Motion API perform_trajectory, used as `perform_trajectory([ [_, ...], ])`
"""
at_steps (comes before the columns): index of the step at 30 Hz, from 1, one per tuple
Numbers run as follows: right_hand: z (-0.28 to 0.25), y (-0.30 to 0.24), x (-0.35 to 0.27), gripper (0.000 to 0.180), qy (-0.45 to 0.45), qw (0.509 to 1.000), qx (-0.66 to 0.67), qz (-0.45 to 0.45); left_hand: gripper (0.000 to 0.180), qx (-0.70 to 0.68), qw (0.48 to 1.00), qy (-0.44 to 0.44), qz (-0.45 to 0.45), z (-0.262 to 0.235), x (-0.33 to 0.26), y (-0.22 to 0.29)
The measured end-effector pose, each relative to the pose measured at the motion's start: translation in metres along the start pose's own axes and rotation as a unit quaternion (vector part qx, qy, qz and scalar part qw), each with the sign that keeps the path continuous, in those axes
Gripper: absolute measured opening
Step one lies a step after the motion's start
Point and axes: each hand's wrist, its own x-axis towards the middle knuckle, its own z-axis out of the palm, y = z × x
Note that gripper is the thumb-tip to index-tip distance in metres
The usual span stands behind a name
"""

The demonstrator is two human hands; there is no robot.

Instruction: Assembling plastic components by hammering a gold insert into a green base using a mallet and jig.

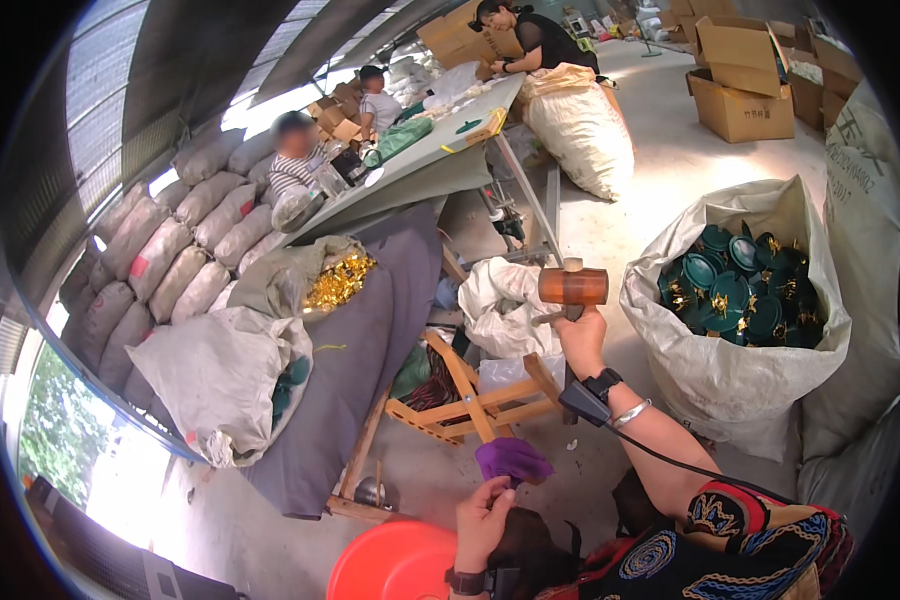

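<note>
The right hand (580, 338) closes its grip on one brown round-headed wooden mallet (572, 287) raised above one small wooden folding stool (467, 400), the left hand (482, 522) pinches one purple crumpled cloth (511, 460) nearer, beside one orange plastic basin (395, 562), with bare floor between sacks.

We see the right hand (580, 338) closed around the handle of a wooden mallet (573, 286), raised in the air. The left hand (483, 520) pinches a purple cloth (511, 459) just above an orange tub (395, 562). Near the mallet, an open white sack (730, 375) is full of dark green lids with gold parts. A small wooden stool (467, 396) lies tipped on the floor (660, 170).
</note>
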Motion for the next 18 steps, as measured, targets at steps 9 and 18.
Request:
perform_trajectory([
  [9, 0.003, -0.003, -0.006, 0.02, 0.018, 0.999, -0.019, -0.018, 0.027, 0.022, 1.0, -0.007, -0.003, 0.003, -0.001, 0.003],
  [18, 0.011, 0.001, -0.007, 0.027, -0.004, 1.0, 0.021, -0.013, 0.025, 0.014, 1.0, 0.007, 0.008, 0.002, -0.001, 0.006],
])
